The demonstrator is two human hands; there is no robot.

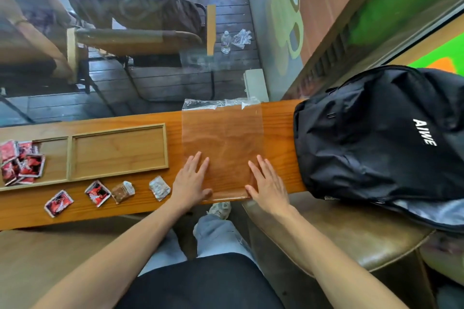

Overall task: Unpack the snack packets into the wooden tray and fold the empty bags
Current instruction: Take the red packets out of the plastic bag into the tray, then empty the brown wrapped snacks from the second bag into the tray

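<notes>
A clear, empty plastic bag (222, 143) lies flat on the wooden counter (278, 133). My left hand (192, 179) presses flat on its near left corner and my right hand (268, 179) on its near right corner, fingers spread. The wooden tray (118, 178) sits to the left; its left compartment holds several red snack packets (21, 160), its large compartment holds nothing. In front of the tray lie two red packets (59, 203) (98, 193), a brown packet (123, 191) and a silver packet (159, 187).
A black backpack (381, 138) rests on the counter's right end, close to the bag. A glass pane stands behind the counter. A brown stool (351, 231) is at my right, below the counter edge.
</notes>
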